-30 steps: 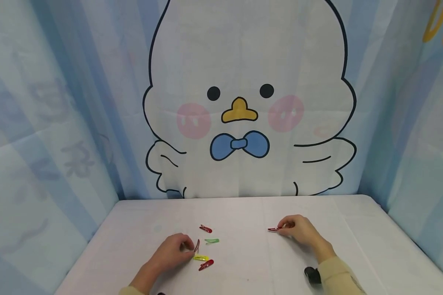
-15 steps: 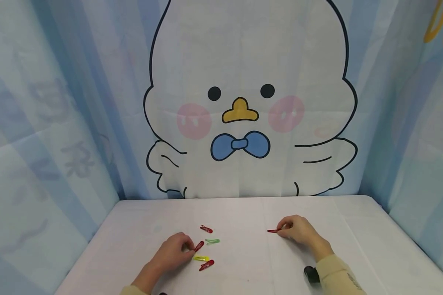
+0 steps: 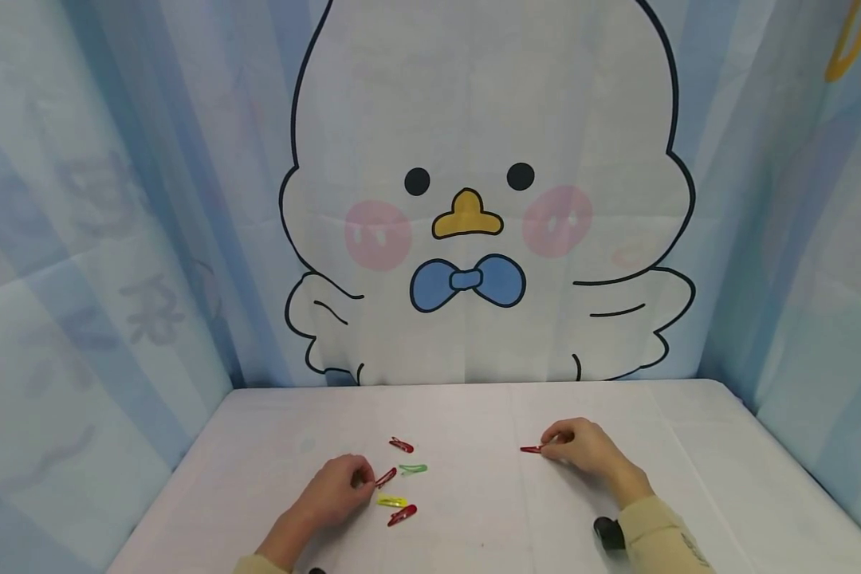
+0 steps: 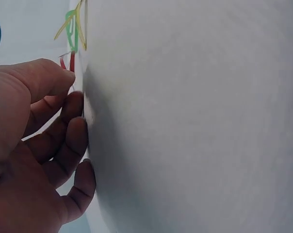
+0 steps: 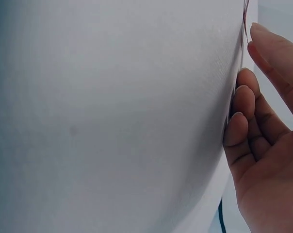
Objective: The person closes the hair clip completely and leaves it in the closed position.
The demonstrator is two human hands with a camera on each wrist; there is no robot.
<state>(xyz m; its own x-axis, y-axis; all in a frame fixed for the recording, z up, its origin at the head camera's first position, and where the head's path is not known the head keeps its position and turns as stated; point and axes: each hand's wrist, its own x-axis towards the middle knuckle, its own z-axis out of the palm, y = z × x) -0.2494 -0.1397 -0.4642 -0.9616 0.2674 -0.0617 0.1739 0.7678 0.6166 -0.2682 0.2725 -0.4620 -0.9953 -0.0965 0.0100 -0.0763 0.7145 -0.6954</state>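
In the head view my left hand (image 3: 336,490) has thumb and fingertips at the near end of a red snap hair clip (image 3: 386,477), pinching it low over the white table. The left wrist view shows that red clip (image 4: 72,61) just beyond the thumb tip, its arms apart. Farther right, my right hand (image 3: 587,449) pinches another red hair clip (image 3: 530,450) by its right end, so part of it is hidden. From the right wrist, this clip (image 5: 245,22) appears as a thin edge beside the index fingertip, with the other fingers curled against the tabletop.
Around the left hand's clip lie a green hair clip (image 3: 413,469), a yellow one (image 3: 391,501) and two more red clips, one behind (image 3: 402,445) and one nearer (image 3: 402,516). A black object (image 3: 608,533) is beside the right sleeve. A printed curtain (image 3: 466,343) hangs behind the table (image 3: 466,414).
The red clip at my left fingertips has turned from steep to slanting right, and that hand has drawn slightly left. In my right hand, the clip's spread arms now look like one thin line.
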